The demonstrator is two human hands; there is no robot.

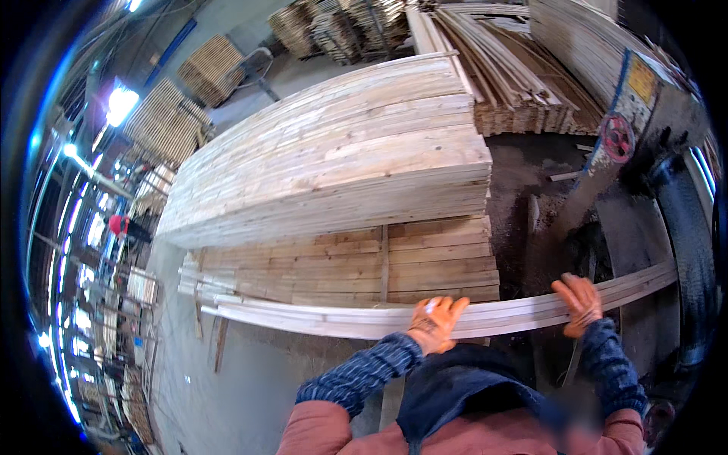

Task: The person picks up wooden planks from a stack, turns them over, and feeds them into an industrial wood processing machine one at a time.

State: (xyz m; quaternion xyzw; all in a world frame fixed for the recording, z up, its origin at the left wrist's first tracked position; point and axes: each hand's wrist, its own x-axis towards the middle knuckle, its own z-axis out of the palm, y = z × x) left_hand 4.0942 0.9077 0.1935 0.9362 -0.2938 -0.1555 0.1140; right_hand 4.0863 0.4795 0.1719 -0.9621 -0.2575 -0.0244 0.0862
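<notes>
Orange-gloved hands | left [435, 321], right [579, 302] | palms flat on planks [500, 315]

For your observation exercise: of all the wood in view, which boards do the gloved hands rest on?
The long pale boards lying crosswise nearest the person, under the left hand and right hand, apart from the big stack behind.

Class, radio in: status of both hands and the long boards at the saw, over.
Left hand in orange glove flat on the long pale wooden boards. Right hand gloved, pressing the same boards. Tall stack of pale planks just beyond, apart. Grey saw machine at right.
</notes>
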